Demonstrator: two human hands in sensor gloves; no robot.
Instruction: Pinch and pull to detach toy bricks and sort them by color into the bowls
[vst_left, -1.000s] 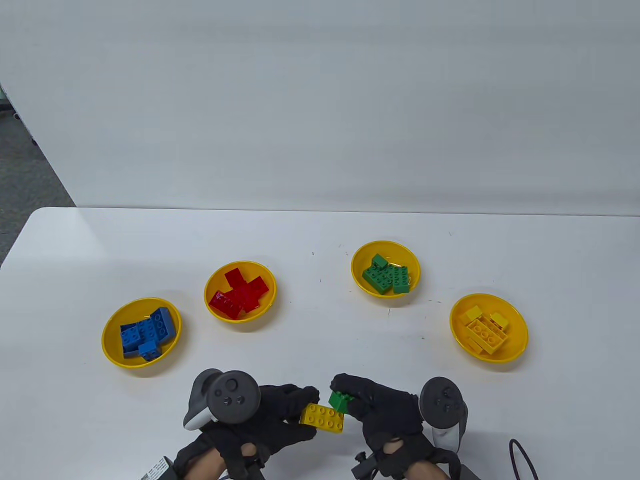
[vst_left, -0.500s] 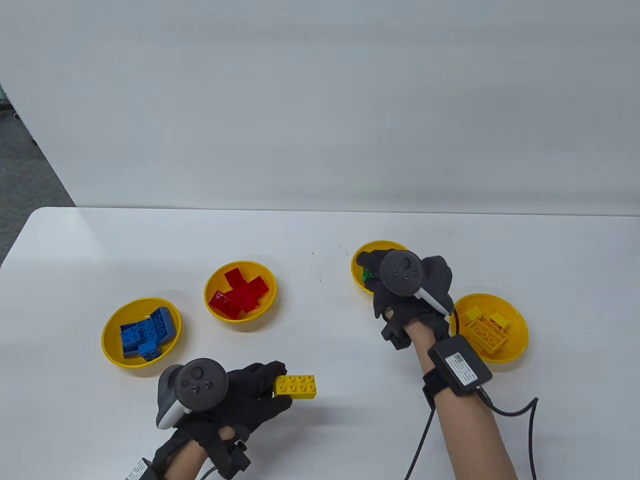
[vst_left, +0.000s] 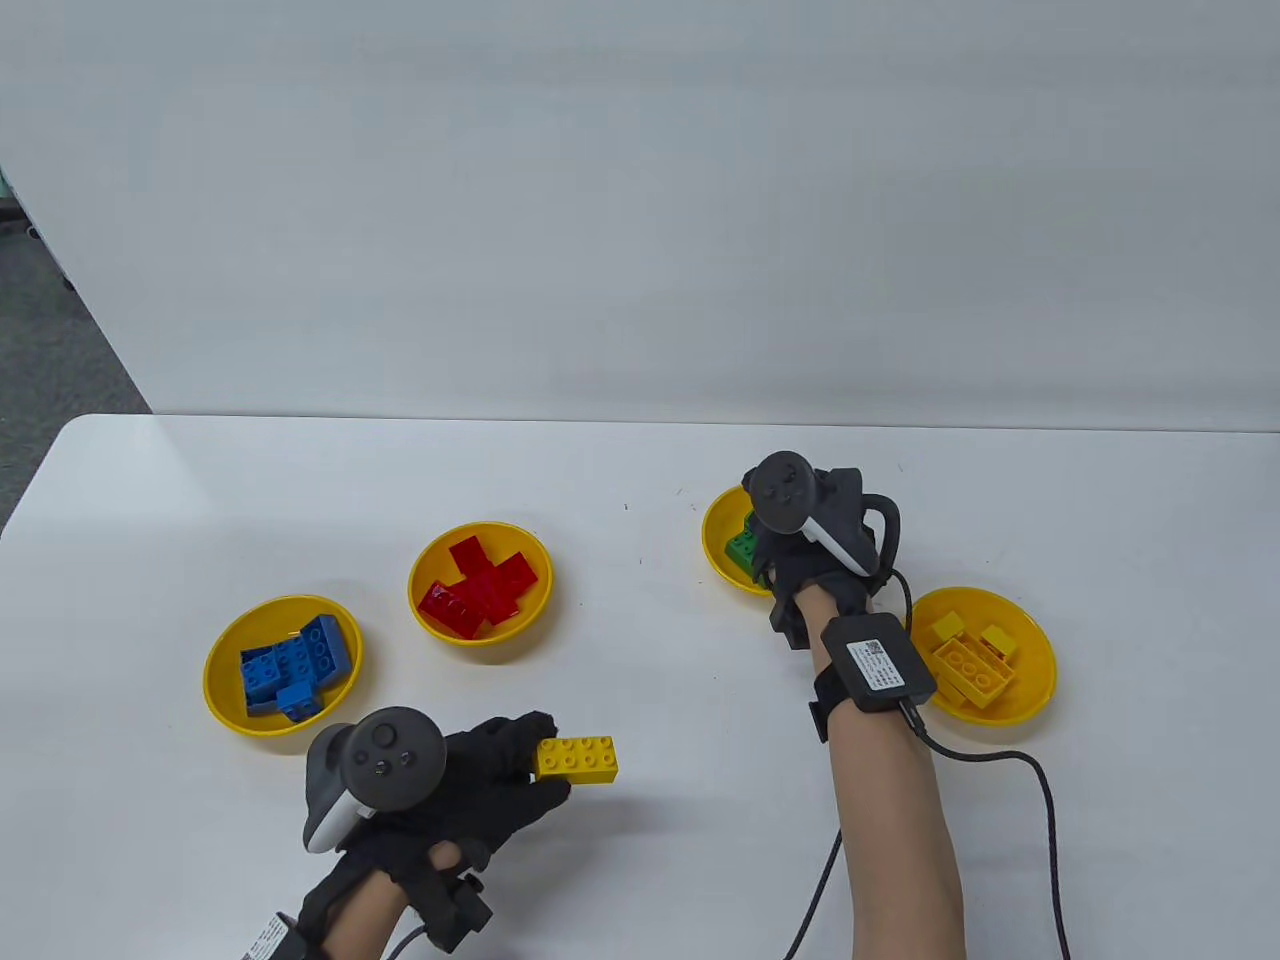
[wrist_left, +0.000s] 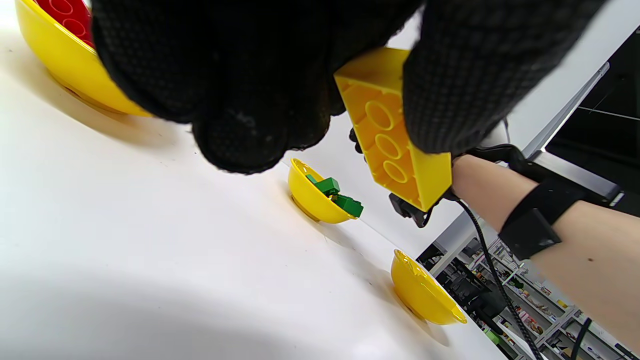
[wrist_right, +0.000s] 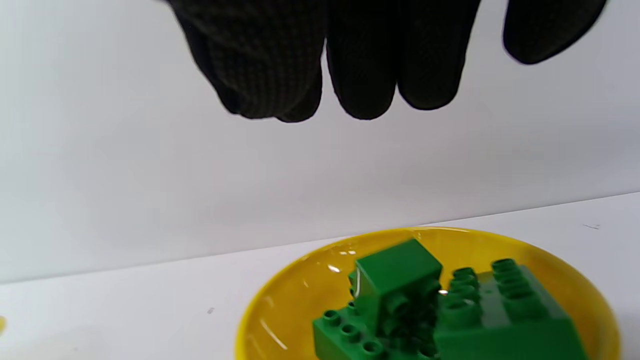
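My left hand (vst_left: 530, 748) pinches one end of a yellow 2x4 brick (vst_left: 577, 758) and holds it just above the table near the front. In the left wrist view the brick (wrist_left: 395, 140) shows its hollow underside between my thumb and fingers (wrist_left: 465, 75). My right hand (vst_left: 800, 572) hovers over the green-brick bowl (vst_left: 714, 540). Its fingers (wrist_right: 360, 75) hang straight and hold nothing. Below them several green bricks (wrist_right: 425, 310) lie in that bowl (wrist_right: 280, 300), with a small one lying on top of the others.
A bowl with yellow bricks (vst_left: 1030, 690) sits right of my right wrist. The red-brick bowl (vst_left: 535, 600) and the blue-brick bowl (vst_left: 225, 690) stand to the left. A black cable (vst_left: 1040, 790) trails from the right wrist to the front edge.
The green brick came off the yellow one. My right hand carried it to the green bowl and let it go there. My left hand drifted left with the yellow brick.
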